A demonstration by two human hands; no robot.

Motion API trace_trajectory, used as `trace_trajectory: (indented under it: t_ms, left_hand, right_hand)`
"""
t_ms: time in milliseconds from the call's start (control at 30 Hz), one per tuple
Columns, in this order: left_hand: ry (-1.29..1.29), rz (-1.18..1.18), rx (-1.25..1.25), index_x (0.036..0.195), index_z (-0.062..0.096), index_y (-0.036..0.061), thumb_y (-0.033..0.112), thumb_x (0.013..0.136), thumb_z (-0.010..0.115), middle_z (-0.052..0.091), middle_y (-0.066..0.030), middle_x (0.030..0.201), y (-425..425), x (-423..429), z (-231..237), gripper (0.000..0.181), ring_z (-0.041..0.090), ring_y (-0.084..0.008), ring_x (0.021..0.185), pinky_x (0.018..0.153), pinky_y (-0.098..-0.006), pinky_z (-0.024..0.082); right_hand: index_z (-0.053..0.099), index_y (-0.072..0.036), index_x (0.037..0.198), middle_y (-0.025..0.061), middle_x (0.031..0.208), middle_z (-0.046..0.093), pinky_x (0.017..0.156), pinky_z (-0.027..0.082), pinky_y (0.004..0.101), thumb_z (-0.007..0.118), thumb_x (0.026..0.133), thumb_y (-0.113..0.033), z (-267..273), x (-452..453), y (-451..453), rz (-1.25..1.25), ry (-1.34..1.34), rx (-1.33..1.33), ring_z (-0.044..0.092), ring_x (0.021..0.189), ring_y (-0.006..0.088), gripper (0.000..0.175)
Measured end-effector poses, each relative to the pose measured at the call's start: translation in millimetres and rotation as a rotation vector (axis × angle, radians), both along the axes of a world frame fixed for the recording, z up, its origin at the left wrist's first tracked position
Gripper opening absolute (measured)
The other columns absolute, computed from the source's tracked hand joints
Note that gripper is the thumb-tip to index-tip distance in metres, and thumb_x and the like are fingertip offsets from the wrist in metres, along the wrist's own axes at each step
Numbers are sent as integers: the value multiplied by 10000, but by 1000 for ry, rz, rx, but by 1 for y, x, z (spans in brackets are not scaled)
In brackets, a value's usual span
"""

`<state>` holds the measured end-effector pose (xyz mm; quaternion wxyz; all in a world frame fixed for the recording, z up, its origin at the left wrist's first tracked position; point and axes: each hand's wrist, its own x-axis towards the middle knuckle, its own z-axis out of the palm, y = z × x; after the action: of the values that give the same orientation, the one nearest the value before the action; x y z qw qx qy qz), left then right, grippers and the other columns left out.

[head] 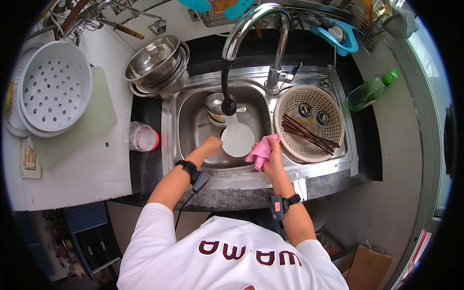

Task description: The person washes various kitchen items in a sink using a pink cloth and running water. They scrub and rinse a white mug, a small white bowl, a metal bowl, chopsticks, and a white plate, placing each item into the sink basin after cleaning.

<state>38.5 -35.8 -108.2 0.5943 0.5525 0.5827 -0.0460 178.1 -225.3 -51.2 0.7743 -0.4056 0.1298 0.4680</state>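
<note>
My left hand (211, 146) grips the left rim of a round white dish (238, 140) over the left sink basin (190, 139). From the black spout end (228, 107) of a chrome faucet (231, 49), water runs down at the dish's top edge. A crumpled pink cloth (261, 152) is in my right hand (274, 158), just right of the dish and near the divider between the basins. Behind the dish, a small stack of bowls (217, 116) stands in the basin, with a metal bowl (219, 99) on top and a white spoon handle (241, 110) sticking out.
A beige plastic colander (281, 134) in the right basin holds dark chopsticks (308, 134) and two small round dark items. Stacked steel bowls (156, 63), a clear red-lidded jar (142, 137) and a white colander (54, 87) stand left. A green bottle (369, 92) stands right.
</note>
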Motion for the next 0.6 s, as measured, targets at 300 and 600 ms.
trace_trajectory:
  t_ms: [300, 600]
  left_hand:
    - [-280, -173, -554, 1354, 243, 191, -105, 706, 386, 447, -140, 1257, 17, 10, -67, 726, 521, -354, 1091, 823, -514, 490]
    - [-210, -295, -393, 1290, 384, 166, -83, 705, 400, 530, -134, 1172, 42, 3, -64, 636, 568, -345, 1011, 712, -538, 517]
  right_hand:
    - [459, -25, 1048, 188, 881, 581, 746, 524, 414, 505, 856, -287, 19, 6, -16, -38, -28, -54, 604, 802, 311, 329]
    - [455, -25, 1057, 187, 882, 579, 744, 522, 416, 515, 850, -298, 39, 8, -20, -42, -52, -58, 607, 814, 313, 348]
